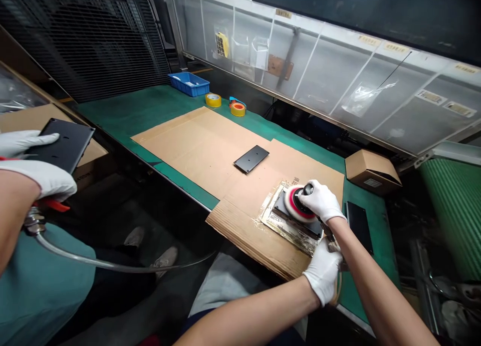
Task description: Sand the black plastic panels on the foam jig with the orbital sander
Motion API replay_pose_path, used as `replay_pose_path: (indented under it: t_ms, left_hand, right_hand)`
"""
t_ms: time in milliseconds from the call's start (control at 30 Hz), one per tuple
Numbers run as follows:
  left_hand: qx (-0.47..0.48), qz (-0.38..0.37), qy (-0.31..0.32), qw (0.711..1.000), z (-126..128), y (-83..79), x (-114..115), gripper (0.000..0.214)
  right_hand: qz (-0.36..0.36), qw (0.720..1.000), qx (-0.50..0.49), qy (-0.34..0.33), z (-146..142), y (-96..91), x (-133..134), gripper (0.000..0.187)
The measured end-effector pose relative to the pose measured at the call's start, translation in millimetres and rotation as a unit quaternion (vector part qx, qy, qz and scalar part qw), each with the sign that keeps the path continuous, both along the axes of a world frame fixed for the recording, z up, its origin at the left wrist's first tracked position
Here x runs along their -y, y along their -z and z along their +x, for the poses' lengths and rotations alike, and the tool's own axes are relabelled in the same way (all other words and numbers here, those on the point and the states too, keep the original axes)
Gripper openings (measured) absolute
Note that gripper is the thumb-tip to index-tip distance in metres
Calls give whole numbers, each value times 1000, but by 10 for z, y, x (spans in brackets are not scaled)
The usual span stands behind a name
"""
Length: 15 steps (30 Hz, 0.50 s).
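Right hand: white-gloved (321, 201), fingers curled over the dark top of the polisher (300, 201), palm down, not spread.
Left hand: white-gloved (321, 272), wrapped around the polisher's dark handle (331, 241) just below the right hand, fingers closed.
Polisher: between the hands, its red-and-white foam pad (296, 203) pressed onto the work.
Work piece: a black plate (289, 209) directly under the pad, lying on a foil-covered board (280, 225) just ahead of the left hand.
Under the hands: a sheet of flattened cardboard (240, 205) on a green mat (165, 105).
Ahead of the hands: a second black plate (251, 159) on the cardboard, well apart from the pad.
Beside the right hand: a black panel (358, 227) on the mat.
Far ahead: a blue tray (184, 83) and two rolls of tape (213, 100) (238, 109).
Beyond the right hand: a small cardboard box (372, 172).
Co-worker: well off to the left of both hands, two white-gloved hands (37, 163) hold a black panel (63, 145), with a clear hose (93, 262) running below them.
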State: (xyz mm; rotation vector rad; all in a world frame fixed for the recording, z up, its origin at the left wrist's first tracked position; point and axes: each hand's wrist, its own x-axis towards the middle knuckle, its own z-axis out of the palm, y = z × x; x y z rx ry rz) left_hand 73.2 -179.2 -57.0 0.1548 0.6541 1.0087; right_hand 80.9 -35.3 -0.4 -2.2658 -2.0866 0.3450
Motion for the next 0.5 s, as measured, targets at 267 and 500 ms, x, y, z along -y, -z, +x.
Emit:
replay_pose_path:
  t_ms: [267,500]
  left_hand:
    - [17,-7,-7,1000,-158,-1,-48,46]
    - [51,-14,-23,998,-148,-25,-115,53]
  right_hand:
    - [2,999,-34,-2,-120,27,-85,47]
    - [4,999,-43,26,-47,24,-90,46]
